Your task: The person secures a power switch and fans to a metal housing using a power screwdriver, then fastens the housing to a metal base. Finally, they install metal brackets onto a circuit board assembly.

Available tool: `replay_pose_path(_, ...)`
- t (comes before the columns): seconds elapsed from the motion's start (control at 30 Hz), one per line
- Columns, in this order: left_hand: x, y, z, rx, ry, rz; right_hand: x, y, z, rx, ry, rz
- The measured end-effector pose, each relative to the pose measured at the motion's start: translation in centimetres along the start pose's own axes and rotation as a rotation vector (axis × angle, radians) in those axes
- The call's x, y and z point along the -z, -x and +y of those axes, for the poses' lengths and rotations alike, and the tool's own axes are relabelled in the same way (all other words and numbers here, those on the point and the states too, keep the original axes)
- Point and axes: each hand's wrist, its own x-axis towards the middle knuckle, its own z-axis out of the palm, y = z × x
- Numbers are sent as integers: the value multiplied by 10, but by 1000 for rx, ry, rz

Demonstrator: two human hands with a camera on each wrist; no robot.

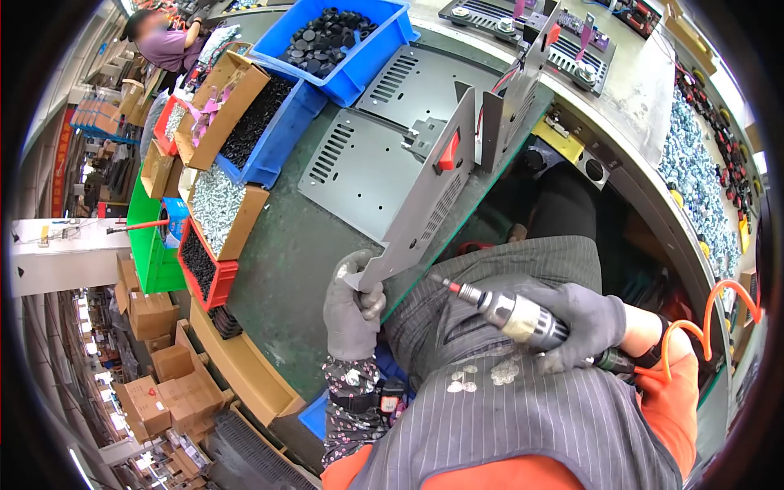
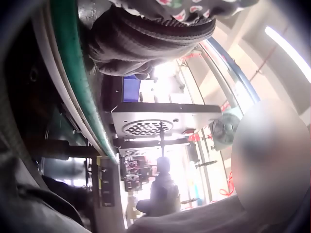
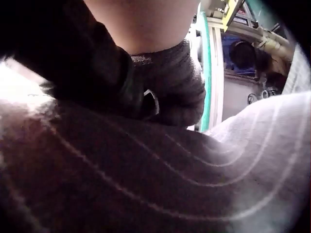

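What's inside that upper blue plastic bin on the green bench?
The blue plastic bin holds a heap of small, round black pieces. The top layer shows; whatever lies beneath it is covered and can't be seen.

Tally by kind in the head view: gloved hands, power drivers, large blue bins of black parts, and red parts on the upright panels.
Gloved hands (left hand, right hand): 2
Power driver: 1
Large blue bins: 2
Red parts on upright panels: 2
Total: 7
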Motion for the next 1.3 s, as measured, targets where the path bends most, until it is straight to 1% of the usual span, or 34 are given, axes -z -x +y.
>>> replay_pose_path(0.03,-6,-3,1,-2,4,-2,1,8,3,-209,-66,30)
replay_pose_path(0.07,-14,-8,2,-70,-148,22,2,11,12,-334,-13,18)
replay_pose_path(0.1,-19,-11,3,-138,-302,48,2,9,17,-333,-11,19)
replay_pose_path(0.17,-22,-16,0,-133,-348,31,0,5,28,-293,91,72)
replay_pose_path(0.23,-34,-19,-6,-271,-481,4,-3,3,38,-258,67,98)
replay_pose_path(0.27,-24,-24,-13,-316,-656,-5,-4,3,41,-237,29,99)
replay_pose_path(0.4,-23,-26,-23,-276,-605,12,-1,3,39,-197,-24,96)
replay_pose_path(0.47,-20,-25,-24,-493,-1087,54,0,2,36,-187,-37,87)
replay_pose_path(0.5,-25,-22,-22,-491,-1089,56,1,1,34,-189,-40,74)
replay_pose_path(0.57,-40,-14,-16,-292,-600,59,2,-1,33,-192,-43,58)
replay_pose_path(0.67,-37,-15,-17,-340,-620,37,2,-1,36,-195,-38,49)
replay_pose_path(0.73,-41,-13,-15,-329,-650,46,1,0,40,-145,-72,61)
replay_pose_path(0.87,-45,-12,-15,-323,-659,69,0,0,41,-135,-44,90)
replay_pose_path(0.93,-44,-13,-14,-318,-648,67,4,-5,36,-171,14,64)
replay_pose_path(1.0,-41,-16,-16,-314,-633,65,3,-8,34,-190,-11,60)
replay_pose_path(1.07,-34,-19,-18,-345,-656,11,3,-11,34,-210,-40,55)
replay_pose_path(1.1,-34,-18,-18,-342,-657,11,3,-12,35,-219,1,56)
replay_pose_path(1.17,-36,-21,-15,-418,-755,40,2,-14,38,-226,48,63)
replay_pose_path(1.2,-27,-25,-12,-421,-755,39,0,-16,40,-193,44,82)
replay_pose_path(1.27,2,-36,0,13,330,-403,1,-18,40,-155,45,100)
replay_pose_path(1.3,5,-39,5,10,329,-406,1,-17,37,-173,63,94)
